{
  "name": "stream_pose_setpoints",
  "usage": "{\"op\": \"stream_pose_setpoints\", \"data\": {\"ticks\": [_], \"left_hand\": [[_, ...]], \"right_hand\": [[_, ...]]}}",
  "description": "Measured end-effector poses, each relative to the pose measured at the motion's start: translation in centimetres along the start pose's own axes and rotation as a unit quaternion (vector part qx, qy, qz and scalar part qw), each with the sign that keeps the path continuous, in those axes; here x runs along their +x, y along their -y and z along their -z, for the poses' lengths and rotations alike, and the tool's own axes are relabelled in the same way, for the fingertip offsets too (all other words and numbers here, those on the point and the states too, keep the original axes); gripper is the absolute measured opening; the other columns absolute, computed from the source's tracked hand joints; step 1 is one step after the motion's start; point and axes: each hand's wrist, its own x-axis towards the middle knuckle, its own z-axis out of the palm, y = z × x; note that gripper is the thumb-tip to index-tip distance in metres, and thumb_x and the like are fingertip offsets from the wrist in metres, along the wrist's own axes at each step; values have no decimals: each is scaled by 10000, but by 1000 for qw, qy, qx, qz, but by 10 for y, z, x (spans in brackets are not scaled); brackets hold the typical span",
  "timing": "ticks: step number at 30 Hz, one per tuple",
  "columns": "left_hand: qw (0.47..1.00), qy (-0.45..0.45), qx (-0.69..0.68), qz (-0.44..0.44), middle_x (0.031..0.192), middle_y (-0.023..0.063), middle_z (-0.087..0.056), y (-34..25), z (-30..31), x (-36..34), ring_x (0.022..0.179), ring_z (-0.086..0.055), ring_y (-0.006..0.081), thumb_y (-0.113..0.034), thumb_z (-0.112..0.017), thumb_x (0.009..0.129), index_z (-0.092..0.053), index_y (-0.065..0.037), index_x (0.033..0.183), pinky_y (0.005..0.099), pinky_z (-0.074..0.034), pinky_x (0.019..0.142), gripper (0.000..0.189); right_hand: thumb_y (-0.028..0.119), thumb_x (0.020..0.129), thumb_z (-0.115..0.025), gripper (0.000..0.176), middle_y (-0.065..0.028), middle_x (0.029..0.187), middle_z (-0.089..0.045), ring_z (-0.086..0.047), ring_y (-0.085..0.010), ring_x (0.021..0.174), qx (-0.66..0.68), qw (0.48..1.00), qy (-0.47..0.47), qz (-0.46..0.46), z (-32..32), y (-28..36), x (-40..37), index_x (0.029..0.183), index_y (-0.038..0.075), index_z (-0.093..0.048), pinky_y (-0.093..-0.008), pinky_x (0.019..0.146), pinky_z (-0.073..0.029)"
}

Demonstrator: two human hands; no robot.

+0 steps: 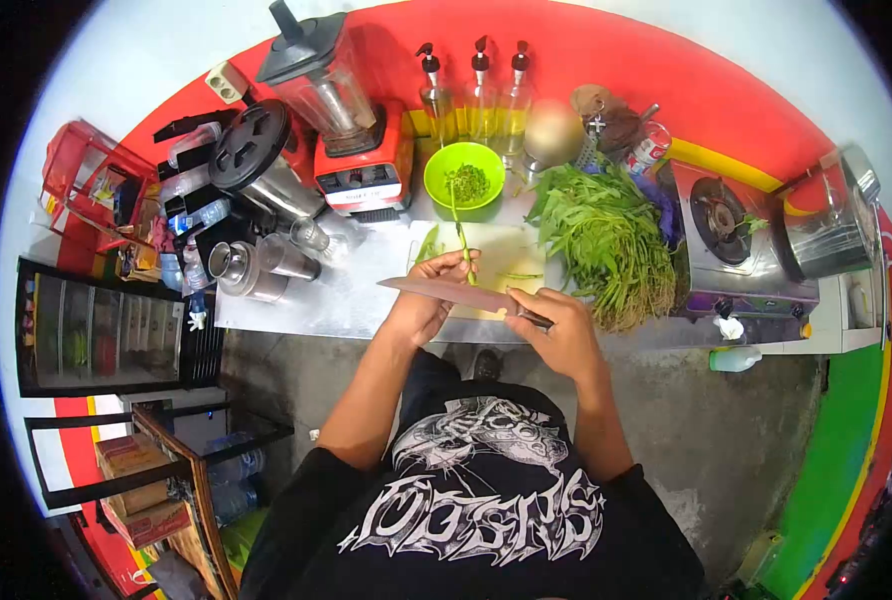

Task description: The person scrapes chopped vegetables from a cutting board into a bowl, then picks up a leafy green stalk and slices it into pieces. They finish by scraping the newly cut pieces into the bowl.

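green stalk (pixel 459 238): one long stem, centre of the frame, lying up the cutting board (pixel 511 250) with its far end toward the green bowl (pixel 434 180). your left hand (pixel 428 300) pinches its near end between curled fingers.
knife (pixel 446 290): broad blade lying crosswise just below centre, across your left hand, tip pointing to the left of the frame. your right hand (pixel 564 335) is closed around its handle.
green bowl: upper centre, chopped greens inside.
leafy greens (pixel 606 235): loose heap right of the board, touching it.
blender (pixel 351 120): red base, upper left.
bottles (pixel 481 90): three, top centre, behind the bowl.
gas stove (pixel 731 225): right of the frame, beside the heap.
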Motion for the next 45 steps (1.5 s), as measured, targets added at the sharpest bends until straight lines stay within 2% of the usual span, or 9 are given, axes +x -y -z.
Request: {"op": "stream_pose_setpoints", "data": {"ticks": [2,6,12,14,23,34,36,45], "left_hand": [[1000,-12,3,-3,968,-2,-712,-5,-2,-5,760,-625,45,-103,-659,993,-671,4,1244,194,-525,696,274],[999,-39,-1,-13,959,-1,-705,-12,-2,-13,744,-611,43,-110,-655,997,-674,0,1243,194,-514,685,270],[1000,-20,-10,-14,954,-1,-700,-11,12,-14,750,-611,45,-98,-640,1004,-671,-5,1237,188,-513,690,253],[999,-28,-18,-13,964,17,-709,-13,10,-15,705,-584,44,-84,-648,996,-685,-16,1228,194,-507,649,245],[999,-25,-40,0,964,4,-715,-19,15,-14,702,-593,38,-86,-637,1004,-685,-11,1231,191,-522,646,244],[999,-26,-25,-16,1001,20,-713,-26,19,-20,804,-647,63,-61,-651,987,-696,8,1215,211,-555,709,243],[1000,-21,-9,-14,1004,35,-711,-28,19,-20,853,-647,87,-42,-635,985,-668,24,1251,235,-544,787,276],[999,-11,-10,-32,1011,58,-720,-21,19,-16,868,-654,82,-43,-630,995,-665,34,1264,215,-549,768,282]], "right_hand": [[308,882,-764,427,-151,900,-693,-673,-323,809,-22,998,35,-43,1,4,1,1213,42,-722,-383,732,-519],[290,868,-779,430,-147,898,-693,-671,-318,788,-7,998,39,-38,-2,8,3,1216,43,-723,-380,717,-519],[261,850,-797,432,-132,900,-696,-680,-295,795,-25,998,43,-48,-2,17,5,1216,44,-723,-366,721,-522],[258,845,-800,434,-130,902,-697,-680,-292,795,-30,998,39,-35,-4,18,5,1215,44,-723,-365,723,-523],[262,842,-800,433,-134,887,-686,-661,-287,770,6,998,33,-45,-12,14,7,1208,44,-724,-363,723,-515],[258,865,-790,431,-139,875,-676,-649,-287,756,37,997,38,-52,-23,10,13,1211,12,-713,-354,704,-506],[249,866,-789,427,-142,876,-677,-650,-285,757,40,998,34,-44,-24,12,15,1208,4,-713,-352,706,-507],[234,869,-783,401,-148,862,-674,-653,-292,750,47,998,25,-32,-25,12,14,1192,5,-720,-353,704,-508]]}}
